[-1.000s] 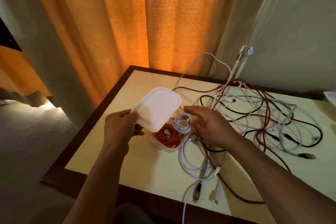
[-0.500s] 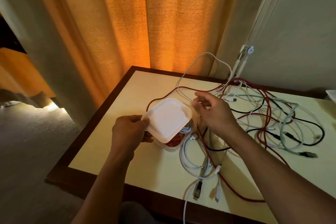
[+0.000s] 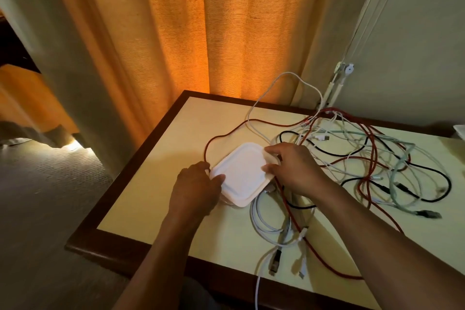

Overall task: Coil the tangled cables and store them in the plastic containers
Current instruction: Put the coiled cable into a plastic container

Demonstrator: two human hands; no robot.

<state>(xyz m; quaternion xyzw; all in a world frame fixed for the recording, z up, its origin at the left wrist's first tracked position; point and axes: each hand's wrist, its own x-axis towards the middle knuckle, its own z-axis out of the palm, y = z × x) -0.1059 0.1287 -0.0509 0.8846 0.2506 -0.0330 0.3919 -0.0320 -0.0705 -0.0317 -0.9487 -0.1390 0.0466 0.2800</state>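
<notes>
1. On the left half of the desk (image 3: 161, 199), the lidded container (image 3: 242, 173) sits flat with its lid in place. Its contents cannot be seen.
2. Your left grip (image 3: 198, 184) is clamped on the container's near-left corner, thumb on top of the lid. Your right grip (image 3: 294, 168) is clamped on the far-right corner, fingers curled over the rim.
3. Judgement: you are at the closing step for this container. Whether the lid is seated all round cannot be confirmed.
4. Outstanding: the tangle (image 3: 364, 158) of red, black, white and pale green cables lies uncoiled to the right, reaching the container's right side. A red cable (image 3: 206, 151) loops round the container's far-left side, and white loops (image 3: 253, 216) lie just near of it.
5. Assessment: most of the task appears left. No second container can be identified. A white object (image 3: 460, 131) at the far right edge is too cut off to tell.
</notes>
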